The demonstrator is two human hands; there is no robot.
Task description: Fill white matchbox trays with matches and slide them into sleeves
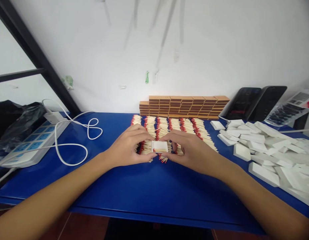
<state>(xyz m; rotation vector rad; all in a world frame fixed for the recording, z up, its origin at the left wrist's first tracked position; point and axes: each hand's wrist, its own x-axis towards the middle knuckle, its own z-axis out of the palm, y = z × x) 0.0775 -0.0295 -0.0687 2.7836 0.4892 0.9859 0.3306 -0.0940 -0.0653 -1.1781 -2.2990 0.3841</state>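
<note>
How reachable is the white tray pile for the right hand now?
Likely yes: bare blue table separates right hand from white tray pile, though it and the left hand pinch a small tray.

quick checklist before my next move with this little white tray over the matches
1. Grip on the white tray: ok, the left hand and right hand pinch its ends.
2. Tray contents: ok, the inside looks bare.
3. Matches within reach: ok, the rows lie right under the tray.
4. Spare trays: ok, piled at the right of the blue table.
5. Brown sleeves: ok, stacked by the wall.
6. White cable: ok, well left of the matches.
</note>
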